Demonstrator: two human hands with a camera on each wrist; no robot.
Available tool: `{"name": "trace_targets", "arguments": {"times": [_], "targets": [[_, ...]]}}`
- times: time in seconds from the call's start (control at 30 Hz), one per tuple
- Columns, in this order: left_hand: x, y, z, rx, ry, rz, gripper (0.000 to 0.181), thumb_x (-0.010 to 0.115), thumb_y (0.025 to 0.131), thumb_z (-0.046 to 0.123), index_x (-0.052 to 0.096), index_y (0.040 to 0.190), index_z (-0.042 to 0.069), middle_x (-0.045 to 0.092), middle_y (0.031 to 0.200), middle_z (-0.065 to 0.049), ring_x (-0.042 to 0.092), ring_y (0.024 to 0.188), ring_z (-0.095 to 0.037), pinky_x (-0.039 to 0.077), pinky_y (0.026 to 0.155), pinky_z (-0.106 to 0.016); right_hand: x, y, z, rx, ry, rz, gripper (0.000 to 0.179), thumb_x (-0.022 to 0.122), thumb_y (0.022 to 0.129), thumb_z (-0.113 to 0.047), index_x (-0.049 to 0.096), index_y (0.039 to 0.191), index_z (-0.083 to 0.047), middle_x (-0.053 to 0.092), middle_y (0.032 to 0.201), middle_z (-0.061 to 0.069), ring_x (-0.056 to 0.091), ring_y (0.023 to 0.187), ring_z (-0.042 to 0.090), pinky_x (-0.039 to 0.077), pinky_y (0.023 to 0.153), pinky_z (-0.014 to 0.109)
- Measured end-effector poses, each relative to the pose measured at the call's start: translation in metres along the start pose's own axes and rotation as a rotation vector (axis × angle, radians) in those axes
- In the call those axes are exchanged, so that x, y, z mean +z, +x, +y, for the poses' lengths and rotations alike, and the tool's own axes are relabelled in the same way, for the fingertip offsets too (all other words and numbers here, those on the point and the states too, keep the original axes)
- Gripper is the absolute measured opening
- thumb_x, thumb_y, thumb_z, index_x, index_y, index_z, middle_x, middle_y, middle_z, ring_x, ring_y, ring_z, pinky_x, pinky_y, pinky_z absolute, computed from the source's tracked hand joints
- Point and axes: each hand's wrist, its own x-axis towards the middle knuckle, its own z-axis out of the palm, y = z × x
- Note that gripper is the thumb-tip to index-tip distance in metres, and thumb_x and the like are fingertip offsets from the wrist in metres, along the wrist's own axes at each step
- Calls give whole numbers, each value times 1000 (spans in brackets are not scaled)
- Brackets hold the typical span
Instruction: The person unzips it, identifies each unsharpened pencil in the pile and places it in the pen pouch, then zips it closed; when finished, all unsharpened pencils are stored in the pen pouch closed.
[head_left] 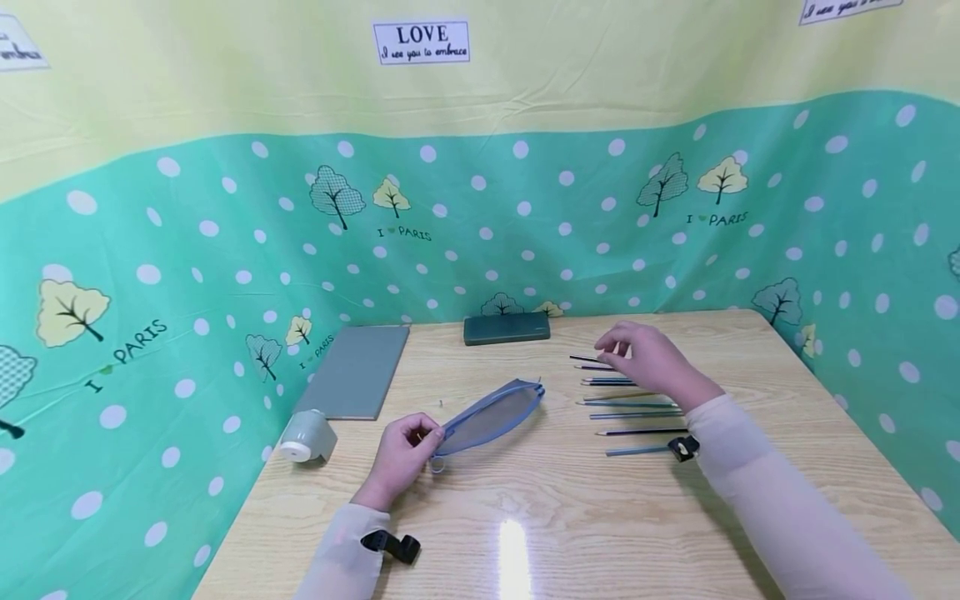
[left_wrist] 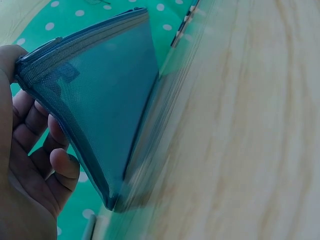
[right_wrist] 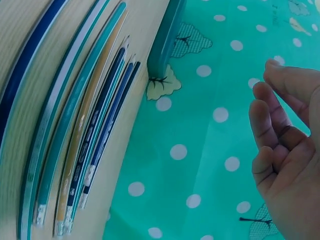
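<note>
My left hand (head_left: 401, 454) pinches one end of a blue mesh zipper pouch (head_left: 495, 414), which stands on edge on the table with its zipped mouth gaping. In the left wrist view the thumb and fingers hold the pouch's upper corner, and its mesh side (left_wrist: 105, 85) looks see-through. Over the far ends of a row of pencils (head_left: 630, 406) hovers my right hand (head_left: 641, 354), its fingers bent loosely. The right wrist view shows that hand apart from the pencils (right_wrist: 75, 145), with nothing visible between thumb and fingers.
A dark green case (head_left: 507, 328) lies at the table's back edge. At the left are a flat grey board (head_left: 356, 371) and a pale green, white-ended object (head_left: 308, 437), perhaps a sharpener. A polka-dot cloth (head_left: 450, 225) hangs behind the table.
</note>
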Motion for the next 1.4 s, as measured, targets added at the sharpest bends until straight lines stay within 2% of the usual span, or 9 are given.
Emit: {"name": "trace_targets", "arguments": {"times": [0.23, 0.53, 0.77, 1.07, 1.27, 1.4], "targets": [[-1, 0, -3, 24, 13, -1, 14, 74, 98, 9, 72, 85, 15, 64, 74, -1, 50, 60, -11, 43, 54, -26, -3, 5, 21, 81, 34, -18, 16, 74, 99, -18, 78, 114, -14, 69, 101, 1, 59, 90, 23, 51, 74, 40], [0, 0, -4, 39, 1, 11, 11, 73, 96, 3, 72, 86, 8, 63, 73, -4, 49, 59, -9, 43, 53, -26, -2, 12, 46, 137, 53, -73, 15, 75, 99, -19, 77, 113, -13, 69, 102, 3, 60, 89, 23, 53, 74, 40], [-1, 0, -3, 17, 11, -4, 15, 74, 97, 8, 72, 84, 16, 62, 71, -1, 49, 60, -10, 42, 55, -25, -4, 17, 63, 228, 82, -136, 13, 72, 100, -17, 76, 113, -15, 68, 104, 4, 59, 91, 25, 54, 75, 39], [-1, 1, -6, 7, 9, -2, 14, 74, 98, 10, 73, 85, 15, 65, 75, -3, 50, 62, -12, 42, 56, -25, 0, 23, 87, 247, 79, -180, 20, 71, 101, -15, 75, 119, -7, 70, 106, 5, 62, 94, 25, 55, 77, 39], [-1, 2, -6, -3, 3, -6, 12, 73, 98, 7, 73, 87, 11, 66, 76, -6, 50, 62, -10, 42, 56, -24, 6, 25, 98, 255, 83, -199, 18, 71, 101, -13, 76, 116, -5, 71, 104, 7, 63, 91, 25, 56, 75, 40], [-1, 2, -6, -5, 8, -12, 11, 72, 98, 5, 73, 88, 9, 66, 76, -7, 50, 61, -9, 42, 55, -25, 10, 27, 104, 248, 66, -228, 14, 71, 100, -12, 78, 112, -6, 73, 104, 7, 65, 90, 24, 56, 78, 42]]}}
